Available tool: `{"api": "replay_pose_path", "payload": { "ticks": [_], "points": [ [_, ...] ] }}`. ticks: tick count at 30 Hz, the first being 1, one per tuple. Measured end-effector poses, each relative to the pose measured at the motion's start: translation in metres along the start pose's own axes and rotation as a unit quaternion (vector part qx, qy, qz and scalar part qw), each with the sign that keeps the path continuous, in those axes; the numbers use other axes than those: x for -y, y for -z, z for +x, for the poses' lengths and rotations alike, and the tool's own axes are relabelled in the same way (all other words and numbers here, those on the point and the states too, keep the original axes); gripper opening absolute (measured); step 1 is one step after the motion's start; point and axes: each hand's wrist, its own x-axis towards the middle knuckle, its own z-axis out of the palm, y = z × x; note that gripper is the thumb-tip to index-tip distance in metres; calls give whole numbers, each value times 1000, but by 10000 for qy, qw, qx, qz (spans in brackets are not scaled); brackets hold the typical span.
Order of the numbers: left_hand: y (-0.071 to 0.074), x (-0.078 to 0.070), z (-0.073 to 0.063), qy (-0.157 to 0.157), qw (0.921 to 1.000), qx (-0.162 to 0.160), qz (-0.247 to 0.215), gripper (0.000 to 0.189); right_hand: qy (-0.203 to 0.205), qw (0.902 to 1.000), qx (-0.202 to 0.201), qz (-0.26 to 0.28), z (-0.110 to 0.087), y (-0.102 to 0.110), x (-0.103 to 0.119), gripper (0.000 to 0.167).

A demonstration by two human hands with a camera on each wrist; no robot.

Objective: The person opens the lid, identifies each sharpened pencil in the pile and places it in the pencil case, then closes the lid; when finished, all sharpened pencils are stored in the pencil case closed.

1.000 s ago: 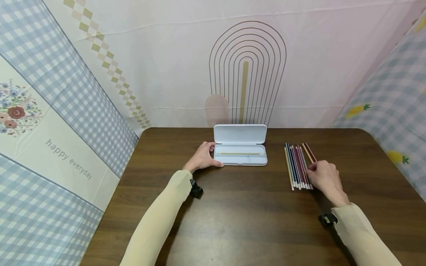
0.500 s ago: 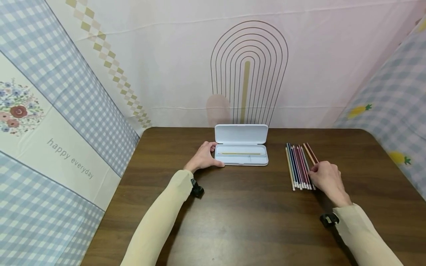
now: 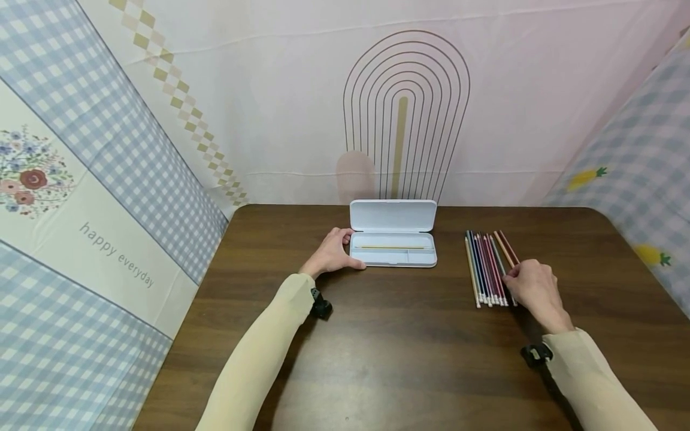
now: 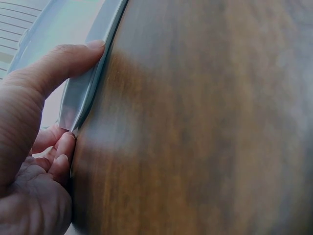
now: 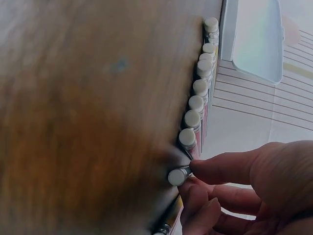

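An open white pencil case (image 3: pixel 393 258) lies at the table's back middle, its lid (image 3: pixel 393 215) raised and one yellow pencil (image 3: pixel 392 247) inside. My left hand (image 3: pixel 332 251) grips the case's left end. In the left wrist view the thumb (image 4: pixel 73 61) presses its front edge while the other fingers curl at the corner. To the right, several pencils (image 3: pixel 485 269) lie side by side, white eraser ends toward me. My right hand (image 3: pixel 533 287) pinches a greenish pencil (image 3: pixel 498 254) near its eraser (image 5: pixel 177 176), slightly apart from the row.
Two more pencils, tan and dark red (image 3: pixel 508 246), slant just right of the row, partly under the right hand. The brown wooden table (image 3: pixel 399 347) meets a printed cloth (image 3: pixel 291 120) at its back edge. Checked cloths hang at both sides.
The pinched pencil's eraser end has swung slightly right, opening a small gap from the row. My left hand stays on the case. The view has shifted slightly.
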Motion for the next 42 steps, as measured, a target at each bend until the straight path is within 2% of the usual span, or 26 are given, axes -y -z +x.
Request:
{"api": "replay_pose_path", "payload": {
  "ticks": [27,31,42],
  "points": [
    [1,-2,-1,35,10000,28,62,92,-344,9990,249,130,3,-1,2,26],
    [1,-1,0,31,10000,44,65,92,-435,9988,206,103,2,-1,2,28],
    [1,0,0,10,10000,47,31,91,-330,9993,-40,147,-7,4,4,36]
  ]
}}
